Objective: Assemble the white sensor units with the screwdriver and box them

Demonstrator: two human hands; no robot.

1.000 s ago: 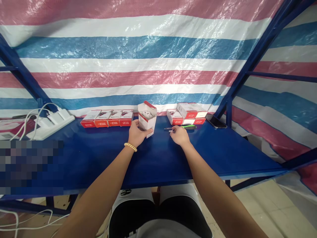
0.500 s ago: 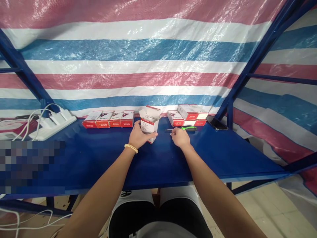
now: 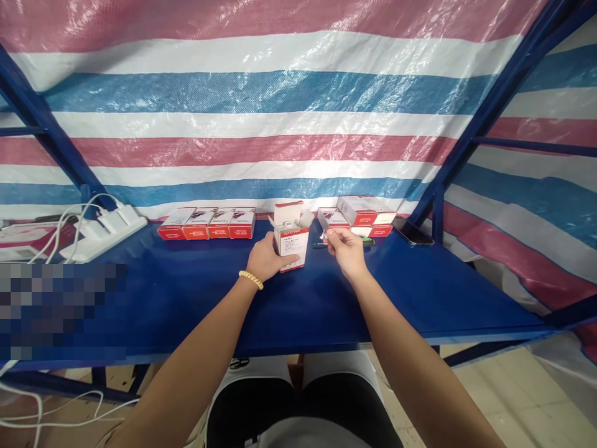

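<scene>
Fingers of the left hand [image 3: 267,260] wrap around an open red-and-white carton [image 3: 291,241] that stands upright on the blue shelf [image 3: 186,292], near its middle and just in front of the striped tarpaulin [image 3: 261,106]. The carton's top flap is up and something white and rounded shows in the opening — too small to identify. A beaded bracelet [image 3: 250,279] sits on that wrist. The right hand [image 3: 344,247] is raised just right of the carton, thumb and fingertips pinched narrowly on a tiny pale item [image 3: 325,235] whose nature cannot be made out. Beneath that hand a screwdriver with a green handle [image 3: 347,243] lies flat on the shelf, partly hidden. To the left of the carton a row of four closed red-and-white boxes [image 3: 208,223] lies side by side against the tarpaulin; to the right a small stack of similar boxes [image 3: 361,216] sits — one on top, tilted across the others. A dark phone [image 3: 414,234] lies just beside that stack, near the blue frame post [image 3: 436,211]. At the far left a white power strip [image 3: 105,227] with plugs and white cables rests on the shelf.
</scene>
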